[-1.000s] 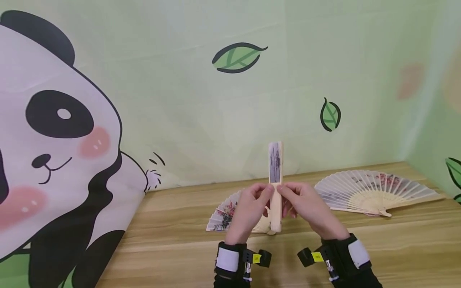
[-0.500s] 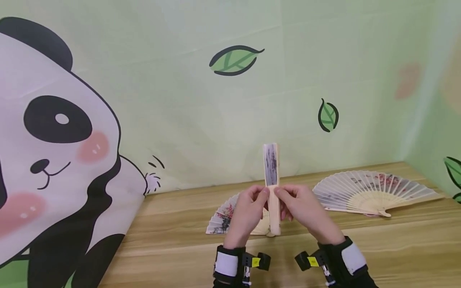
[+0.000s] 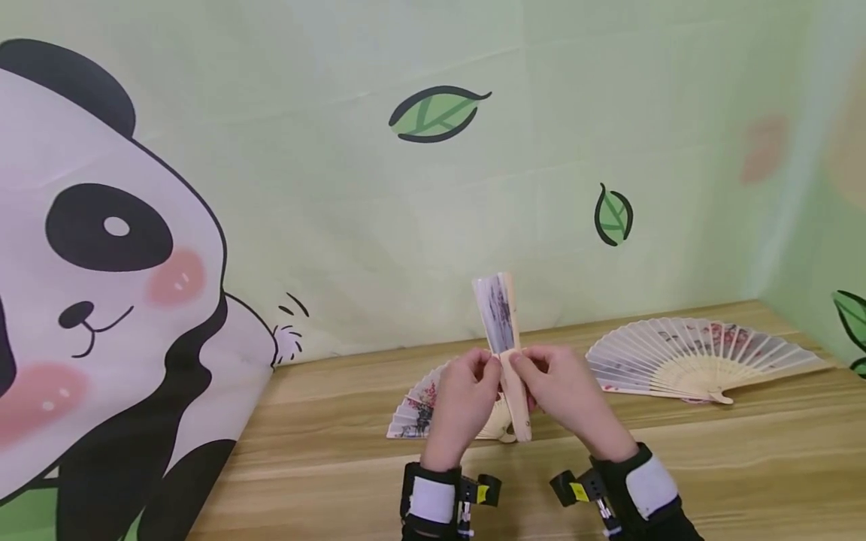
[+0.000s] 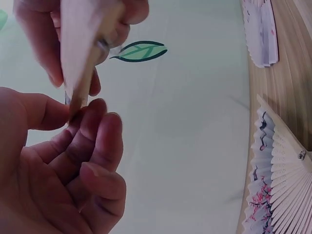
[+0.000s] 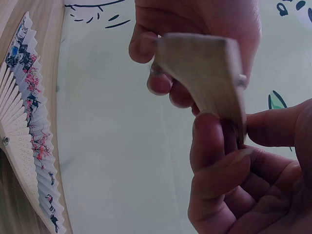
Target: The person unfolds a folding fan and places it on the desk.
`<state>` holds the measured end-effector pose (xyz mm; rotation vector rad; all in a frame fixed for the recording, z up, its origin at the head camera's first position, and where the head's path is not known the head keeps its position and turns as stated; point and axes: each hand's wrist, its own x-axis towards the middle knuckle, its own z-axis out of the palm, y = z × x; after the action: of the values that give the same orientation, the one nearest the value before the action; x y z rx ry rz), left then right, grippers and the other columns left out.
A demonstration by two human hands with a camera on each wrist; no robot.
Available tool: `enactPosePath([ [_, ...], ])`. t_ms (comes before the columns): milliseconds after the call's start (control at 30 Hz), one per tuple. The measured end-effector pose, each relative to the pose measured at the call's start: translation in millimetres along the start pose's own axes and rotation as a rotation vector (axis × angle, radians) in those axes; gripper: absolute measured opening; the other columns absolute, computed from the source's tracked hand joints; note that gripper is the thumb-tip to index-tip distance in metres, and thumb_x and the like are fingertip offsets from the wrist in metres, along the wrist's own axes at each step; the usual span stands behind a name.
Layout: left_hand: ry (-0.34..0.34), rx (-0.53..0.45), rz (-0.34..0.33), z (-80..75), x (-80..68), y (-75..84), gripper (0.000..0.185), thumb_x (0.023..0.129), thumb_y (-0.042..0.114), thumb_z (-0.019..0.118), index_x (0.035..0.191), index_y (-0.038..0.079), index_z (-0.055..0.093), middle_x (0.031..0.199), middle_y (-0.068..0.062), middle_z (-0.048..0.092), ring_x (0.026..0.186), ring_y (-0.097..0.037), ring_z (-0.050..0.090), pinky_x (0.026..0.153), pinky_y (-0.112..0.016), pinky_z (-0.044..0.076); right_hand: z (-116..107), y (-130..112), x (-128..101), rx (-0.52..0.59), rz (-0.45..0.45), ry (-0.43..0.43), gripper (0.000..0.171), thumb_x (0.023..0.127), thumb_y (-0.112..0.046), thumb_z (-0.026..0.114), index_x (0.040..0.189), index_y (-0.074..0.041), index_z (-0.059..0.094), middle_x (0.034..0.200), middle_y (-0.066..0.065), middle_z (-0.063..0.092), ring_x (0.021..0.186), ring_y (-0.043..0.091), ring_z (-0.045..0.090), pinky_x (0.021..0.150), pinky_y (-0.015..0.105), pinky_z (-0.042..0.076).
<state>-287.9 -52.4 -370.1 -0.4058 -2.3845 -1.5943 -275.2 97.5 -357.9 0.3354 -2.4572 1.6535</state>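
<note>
A: Going left to right, what is showing?

B: A panda (image 3: 101, 248) is filling the left of the backdrop (image 3: 338, 203). One panda. Then printed leaves are sitting on the green: one large leaf (image 3: 436, 113) near the top middle, one small leaf (image 3: 613, 216) lower to the right, and part of a third at the far right edge.

A: And fans?

B: Three are showing. One open fan (image 3: 422, 406) is lying on the table (image 3: 325, 466) behind the hands, partly hidden by them. One closed fan (image 3: 504, 338) is being held upright above the table in the middle, tilting a little to the left at its top. One more spread fan (image 3: 704, 357) is lying flat on the table to the right, well apart from the hands.

A: What are the hands doing?

B: Two hands, both working on the closed fan. The left hand (image 3: 467, 394) is pinching its left edge between thumb and fingertips, about midway up the sticks. The right hand (image 3: 564, 391) is pinching the right edge at the same height. The two thumbs are nearly meeting at the front.

A: Are the wrist cameras adding anything?

B: The left wrist view is showing the curled fingers (image 4: 97, 141) closing on the narrow edge of the sticks. The right wrist view is showing the fan's rivet end, slightly splayed, with the right thumb and fingers clamping one guard.

A: Anything on the wrists?

B: Two black bands, one on each.
</note>
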Motion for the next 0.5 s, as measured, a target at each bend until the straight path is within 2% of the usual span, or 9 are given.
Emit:
enactPosePath([
  [233,0.003,0.033,0.000,-1.9,-1.1,-1.0,0.020,0.097,0.016,0.053,0.083,0.008,0.063,0.061,0.002,0.055,0.051,-0.010,0.052,0.044,-0.024,0.041,2.6,-0.4,0.9,-0.017,-0.010,0.000,0.024,0.099,-0.020,0.058,0.105,-0.002,0.072,0.069,0.004,0.065,0.053,0.018,0.059,0.046,0.028,0.047],
  [500,-0.026,0.028,-0.011,-4.1,-2.2,-0.4,0.016,0.096,0.014,0.054,0.085,0.008,0.063,0.060,0.002,0.056,0.050,-0.010,0.051,0.043,-0.023,0.038,3.6,1.4,0.5,-0.028,-0.013,0.000,0.025,0.100,-0.020,0.057,0.108,-0.001,0.071,0.071,0.004,0.066,0.053,0.020,0.060,0.046,0.029,0.047],
])
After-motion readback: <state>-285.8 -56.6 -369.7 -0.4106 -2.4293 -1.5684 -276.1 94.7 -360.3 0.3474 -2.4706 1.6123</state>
